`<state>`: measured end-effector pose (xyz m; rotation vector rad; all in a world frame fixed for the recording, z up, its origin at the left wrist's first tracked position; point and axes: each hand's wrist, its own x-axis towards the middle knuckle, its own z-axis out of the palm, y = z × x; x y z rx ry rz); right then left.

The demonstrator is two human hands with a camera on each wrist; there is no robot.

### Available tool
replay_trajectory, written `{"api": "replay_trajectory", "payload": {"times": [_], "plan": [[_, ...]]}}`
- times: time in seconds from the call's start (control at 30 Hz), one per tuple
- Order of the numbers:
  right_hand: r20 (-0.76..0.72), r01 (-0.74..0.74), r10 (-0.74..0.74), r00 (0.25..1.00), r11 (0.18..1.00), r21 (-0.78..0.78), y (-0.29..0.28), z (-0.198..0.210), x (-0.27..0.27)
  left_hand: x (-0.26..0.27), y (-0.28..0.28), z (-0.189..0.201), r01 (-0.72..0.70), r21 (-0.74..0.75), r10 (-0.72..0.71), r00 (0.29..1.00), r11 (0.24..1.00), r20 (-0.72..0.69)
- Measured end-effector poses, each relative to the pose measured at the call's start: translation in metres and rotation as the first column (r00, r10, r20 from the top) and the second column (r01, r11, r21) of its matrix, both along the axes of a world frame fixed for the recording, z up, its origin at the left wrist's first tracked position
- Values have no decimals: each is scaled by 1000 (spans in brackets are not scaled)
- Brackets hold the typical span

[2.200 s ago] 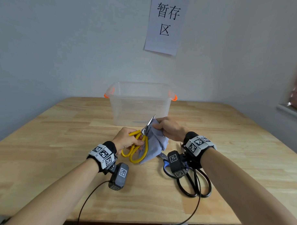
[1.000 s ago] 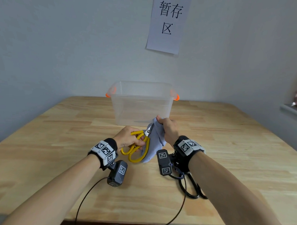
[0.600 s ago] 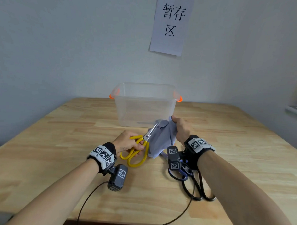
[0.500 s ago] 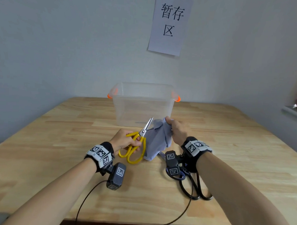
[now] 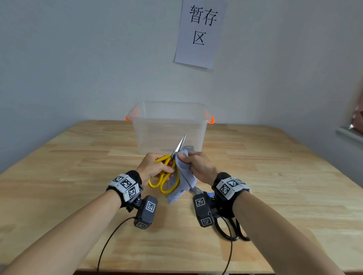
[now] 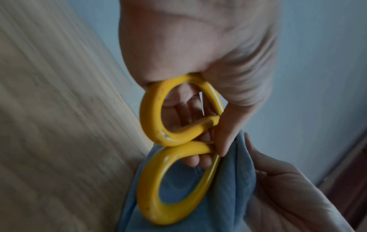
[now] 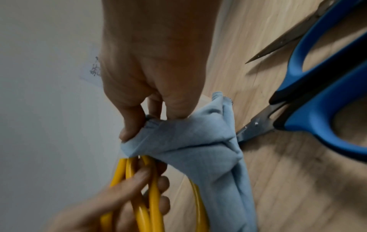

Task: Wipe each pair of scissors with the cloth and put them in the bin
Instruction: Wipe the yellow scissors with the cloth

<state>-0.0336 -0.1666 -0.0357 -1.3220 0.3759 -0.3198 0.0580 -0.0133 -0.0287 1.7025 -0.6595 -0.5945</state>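
Note:
My left hand grips the yellow-handled scissors by their loops, blades shut and pointing up toward the bin. My right hand pinches the pale blue cloth against the base of the blades, just above the handles; the cloth hangs down to the table. The clear plastic bin with orange handles stands just behind the hands. Blue-handled scissors lie on the table under my right wrist, and black-handled scissors lie beside them.
The wooden table spreads wide on both sides. A paper sign hangs on the wall above the bin. A grey ledge juts in at the far right. Wrist camera cables trail toward the table's front edge.
My right hand has slid the cloth from the blade tips down to the base of the blades. The blade tip now shows bare above the cloth.

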Motion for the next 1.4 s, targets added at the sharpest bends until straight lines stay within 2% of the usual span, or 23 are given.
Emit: {"api": "replay_trajectory", "payload": {"times": [0.13, 0.3, 0.4, 0.5, 0.6, 0.67, 0.8, 1.03, 1.1, 1.2, 1.27, 1.4], "plan": [[-17, 147, -157, 987, 951, -273, 6, -4, 5, -2, -5, -4, 9, 13, -9, 999, 1000, 52], [16, 307, -327, 945, 868, -390, 10, -8, 11, -7, -9, -3, 26, 20, -28, 996, 999, 88], [-10, 333, -365, 931, 860, -387, 8, -10, 15, -5, -6, -5, 69, 32, -72, 989, 997, 126], [10, 345, -365, 931, 869, -355, 8, -7, 15, -6, -5, -8, 43, 22, -46, 989, 999, 144], [64, 366, -362, 930, 893, -262, 9, -4, 10, -8, -6, -6, 39, 36, -44, 989, 999, 140], [43, 309, -308, 950, 916, -256, 9, -5, 12, -8, -5, -4, 31, 48, -38, 990, 998, 136], [-98, 160, -213, 972, 908, -386, 9, -4, 15, -5, -5, -4, 36, 48, -42, 991, 998, 128], [-16, 362, -403, 915, 839, -407, 10, -9, 17, -6, -5, -7, 48, 61, -56, 988, 997, 143], [-29, 329, -373, 927, 849, -414, 12, -10, 18, -5, -4, -6, 21, 52, -28, 990, 998, 136], [-116, 151, -216, 969, 900, -410, 11, -9, 16, -3, -2, -6, -4, 49, -2, 992, 999, 125], [-124, 105, -175, 977, 895, -434, 11, -9, 14, -2, -2, -6, 3, 51, -9, 993, 999, 118], [-51, 264, -317, 947, 860, -437, 14, -12, 16, 0, -3, -7, 32, 53, -38, 993, 998, 114]]}}
